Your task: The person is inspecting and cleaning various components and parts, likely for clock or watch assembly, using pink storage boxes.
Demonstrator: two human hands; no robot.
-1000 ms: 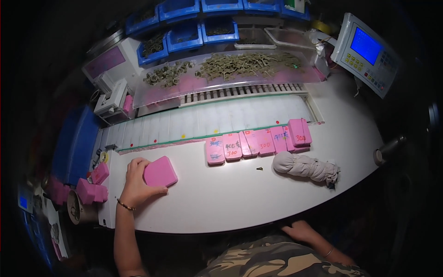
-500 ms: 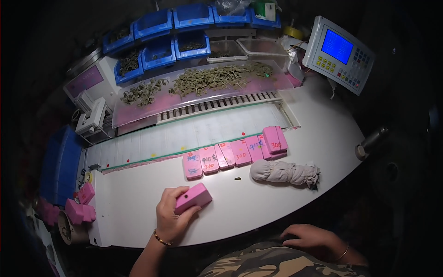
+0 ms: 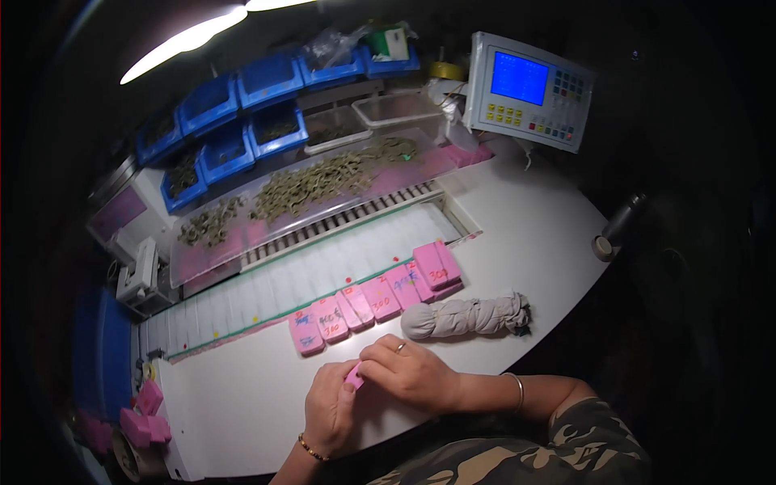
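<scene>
A small pink block (image 3: 354,375) is between my two hands over the near part of the white table. My left hand (image 3: 330,408) is closed round it from the left, the thumb lying along its near side. My right hand (image 3: 416,376) meets it from the right, fingers bent and pressed together at the block's end. Most of the block is covered by the fingers. Just beyond my hands runs a row of pink blocks (image 3: 381,301) with handwritten marks, one stacked higher at the right end. A twisted grey cloth bundle (image 3: 465,318) lies right of my right hand.
Behind the row stretches a pale, green-edged strip (image 3: 299,279). Farther back, a clear tray (image 3: 267,234) holds heaped greenish-brown pieces below blue bins (image 3: 275,133). A control panel (image 3: 529,90) with a blue screen stands far right, a dark bottle (image 3: 624,224) at the right edge.
My right hand has come up from the table's front edge to the pink block in my left hand. The block is turned and more covered. The view has shifted, bringing a lamp into sight.
</scene>
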